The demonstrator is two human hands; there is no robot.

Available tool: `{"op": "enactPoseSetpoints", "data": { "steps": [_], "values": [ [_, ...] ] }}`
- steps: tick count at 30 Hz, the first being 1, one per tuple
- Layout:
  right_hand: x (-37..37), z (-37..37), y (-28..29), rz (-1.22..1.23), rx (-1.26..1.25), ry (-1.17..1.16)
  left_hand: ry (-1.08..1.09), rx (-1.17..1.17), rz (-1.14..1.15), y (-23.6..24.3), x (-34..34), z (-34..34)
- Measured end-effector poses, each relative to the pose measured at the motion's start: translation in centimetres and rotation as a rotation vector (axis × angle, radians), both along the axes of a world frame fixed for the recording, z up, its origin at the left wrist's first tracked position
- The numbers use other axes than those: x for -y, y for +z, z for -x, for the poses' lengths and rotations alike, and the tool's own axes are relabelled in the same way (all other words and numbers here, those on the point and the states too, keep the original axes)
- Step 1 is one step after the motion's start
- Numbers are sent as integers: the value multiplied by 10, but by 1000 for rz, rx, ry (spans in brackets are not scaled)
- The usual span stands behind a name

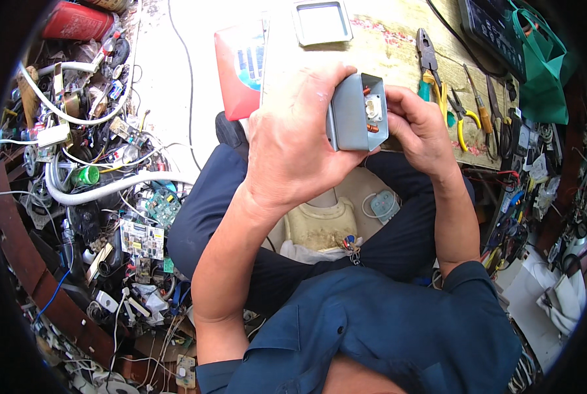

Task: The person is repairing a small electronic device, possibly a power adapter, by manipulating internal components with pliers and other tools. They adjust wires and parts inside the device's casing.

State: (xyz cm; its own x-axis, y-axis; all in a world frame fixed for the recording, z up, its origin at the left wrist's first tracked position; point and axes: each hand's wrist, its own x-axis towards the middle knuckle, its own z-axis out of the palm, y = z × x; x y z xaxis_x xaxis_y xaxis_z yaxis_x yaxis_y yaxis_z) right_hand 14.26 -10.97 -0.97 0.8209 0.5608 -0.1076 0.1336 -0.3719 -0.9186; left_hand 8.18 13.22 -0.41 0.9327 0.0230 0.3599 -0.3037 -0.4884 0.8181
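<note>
My left hand (pixel 293 138) grips a small grey metal box (pixel 348 111) above my lap, its thumb along the top and its body round the left side. The box's open end shows a pale fitting and orange-brown parts inside. My right hand (pixel 425 128) is at the box's right side, its fingers curled against it; some fingertips are hidden. Behind the box lie a red-and-white pouch or packet (pixel 234 72) and a square metal-rimmed piece (pixel 321 21) on the worn light board (pixel 392 59).
Pliers (pixel 427 52), yellow-handled cutters (pixel 464 125) and a screwdriver (pixel 484 115) lie at the right, near a green bag (pixel 543 82) and a dark device (pixel 490 33). Heaped electronics, cables and circuit boards (pixel 142 240) crowd the left, with more clutter along the right.
</note>
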Motion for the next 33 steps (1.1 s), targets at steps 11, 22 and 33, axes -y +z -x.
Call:
{"op": "enactPoseSetpoints", "data": {
  "steps": [11, 22, 33],
  "values": [
    [-1, 0, 2, 73, 139, 36, -12, 13, -1, -1, -3, 0],
    [-3, 1, 5, 55, 260, 76, -96, -76, 85, -1, -12, -1],
    [-5, 9, 14, 98, 361, 26, -176, -16, -74, 6, -32, -23]
  ]
}}
